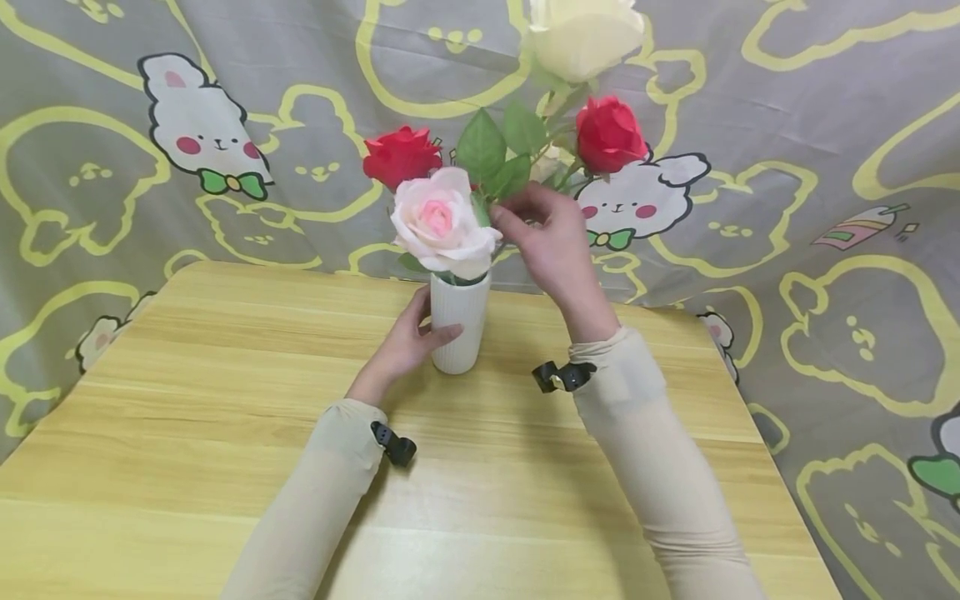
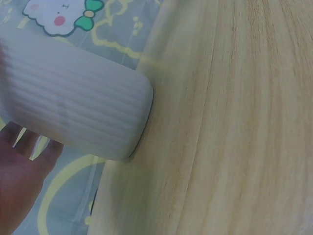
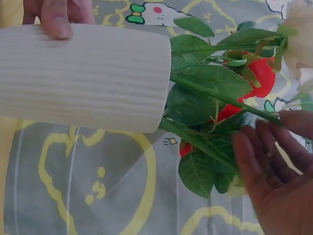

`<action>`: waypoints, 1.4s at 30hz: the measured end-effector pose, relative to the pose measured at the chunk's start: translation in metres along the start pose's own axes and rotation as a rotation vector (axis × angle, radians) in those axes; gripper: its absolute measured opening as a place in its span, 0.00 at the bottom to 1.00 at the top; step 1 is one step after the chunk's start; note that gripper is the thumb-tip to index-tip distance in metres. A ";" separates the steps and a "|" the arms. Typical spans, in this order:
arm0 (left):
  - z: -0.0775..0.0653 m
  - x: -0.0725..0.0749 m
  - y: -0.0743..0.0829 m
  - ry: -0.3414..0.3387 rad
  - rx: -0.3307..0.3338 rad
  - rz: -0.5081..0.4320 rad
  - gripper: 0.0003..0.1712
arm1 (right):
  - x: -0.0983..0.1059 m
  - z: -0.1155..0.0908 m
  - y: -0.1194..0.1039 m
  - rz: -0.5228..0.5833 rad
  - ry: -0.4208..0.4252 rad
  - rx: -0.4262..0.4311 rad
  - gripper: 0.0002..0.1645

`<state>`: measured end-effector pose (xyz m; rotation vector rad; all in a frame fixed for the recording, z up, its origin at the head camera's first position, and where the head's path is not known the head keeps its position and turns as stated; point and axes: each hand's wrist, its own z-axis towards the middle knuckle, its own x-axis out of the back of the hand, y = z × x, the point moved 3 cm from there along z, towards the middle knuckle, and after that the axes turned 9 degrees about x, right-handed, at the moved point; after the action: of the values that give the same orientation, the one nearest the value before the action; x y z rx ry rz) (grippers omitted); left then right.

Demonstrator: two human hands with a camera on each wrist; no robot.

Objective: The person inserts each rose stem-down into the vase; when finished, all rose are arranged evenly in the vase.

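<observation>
A white ribbed vase (image 1: 460, 329) stands upright near the table's far edge. My left hand (image 1: 408, 337) grips its left side, thumb across the front; the left wrist view shows the vase's base (image 2: 139, 112) on the wood. In the vase are artificial roses: a pale pink rose (image 1: 435, 218) low in front, a red rose (image 1: 401, 157) behind it, another red rose (image 1: 611, 135) at right and a cream rose (image 1: 585, 37) highest. Above the rim my right hand (image 1: 551, 242) pinches a green rose stem (image 3: 225, 98) between thumb and fingers, beside several leaves (image 1: 491, 150).
The wood-grain table (image 1: 480, 500) reaches toward me. Behind and beside it hangs a grey cloth (image 1: 300, 50) printed with cartoon rabbits and yellow outlines. Each sleeved wrist wears a black camera strap, one on the left (image 1: 393, 444), one on the right (image 1: 562, 377).
</observation>
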<state>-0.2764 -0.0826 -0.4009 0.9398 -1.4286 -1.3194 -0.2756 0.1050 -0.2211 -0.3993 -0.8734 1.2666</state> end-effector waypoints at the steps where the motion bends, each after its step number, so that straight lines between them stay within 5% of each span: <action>1: -0.002 0.000 0.004 -0.002 0.005 -0.002 0.45 | 0.000 0.000 0.000 0.052 0.014 0.004 0.11; 5: -0.010 -0.002 0.018 -0.005 0.016 -0.005 0.44 | 0.000 -0.002 0.000 0.258 0.125 0.033 0.18; 11: -0.012 -0.002 0.020 0.001 0.013 -0.006 0.44 | -0.002 -0.005 0.002 0.312 0.171 0.007 0.16; 16: -0.010 -0.002 0.019 -0.002 -0.001 -0.012 0.43 | -0.005 -0.008 0.009 0.081 0.030 -0.064 0.11; 20: -0.010 -0.001 0.018 -0.004 -0.001 -0.006 0.43 | -0.003 -0.009 0.012 -0.076 0.006 -0.038 0.12; 29: -0.010 -0.001 0.019 0.004 0.001 -0.004 0.43 | -0.001 -0.012 0.012 0.089 0.039 -0.022 0.14; 36: -0.010 0.000 0.019 -0.005 0.000 0.009 0.43 | 0.000 -0.015 0.014 -0.114 -0.076 -0.054 0.18; 42: 0.003 0.003 -0.004 -0.001 -0.010 0.019 0.45 | -0.002 -0.018 0.011 -0.170 -0.157 -0.041 0.16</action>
<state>-0.2802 -0.0849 -0.4047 0.9169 -1.4271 -1.3114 -0.2696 0.1094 -0.2406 -0.2547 -1.0455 1.1352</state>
